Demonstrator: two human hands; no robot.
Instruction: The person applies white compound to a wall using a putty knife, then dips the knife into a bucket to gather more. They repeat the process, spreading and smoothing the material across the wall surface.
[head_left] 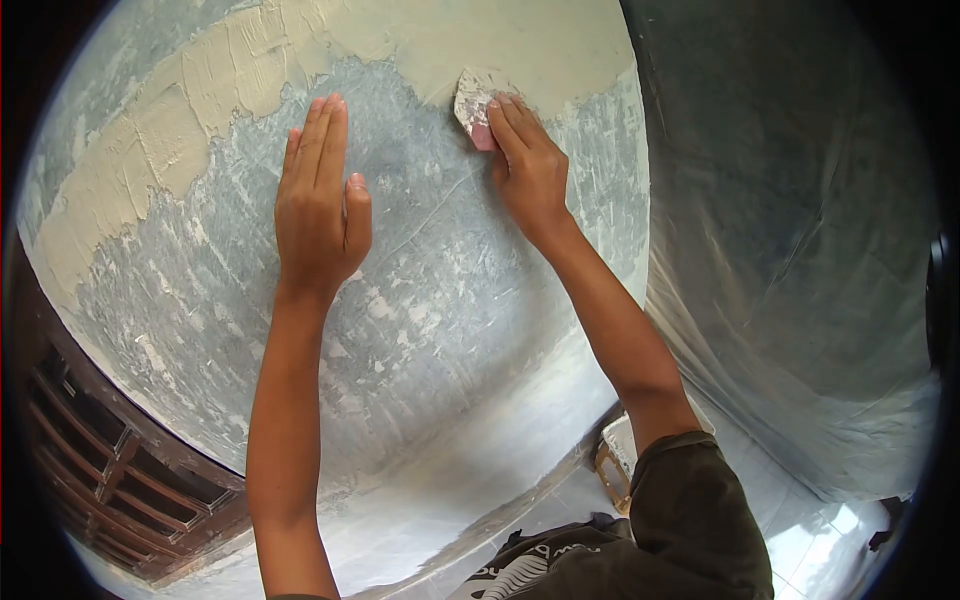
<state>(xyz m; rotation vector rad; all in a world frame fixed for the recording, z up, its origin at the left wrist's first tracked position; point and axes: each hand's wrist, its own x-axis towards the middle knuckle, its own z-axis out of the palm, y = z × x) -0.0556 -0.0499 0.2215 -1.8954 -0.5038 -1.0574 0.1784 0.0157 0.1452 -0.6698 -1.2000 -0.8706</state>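
Observation:
My left hand (318,205) lies flat against the grey, patchy wall (400,270), fingers straight and pointing up, with nothing in it. To its right, my right hand (528,160) grips a putty knife (478,108) whose blade is crusted with pale filler; a pink part shows by the fingers. The blade rests at the lower edge of a cream layer of putty (560,50) that spreads across the top of the wall. Rougher, ridged putty runs down toward the upper left.
A translucent plastic sheet (790,250) hangs at the right. Brown wooden slats (120,470) stand at the lower left. Below my right arm, a whitish container (613,455) stands on the tiled floor (800,550).

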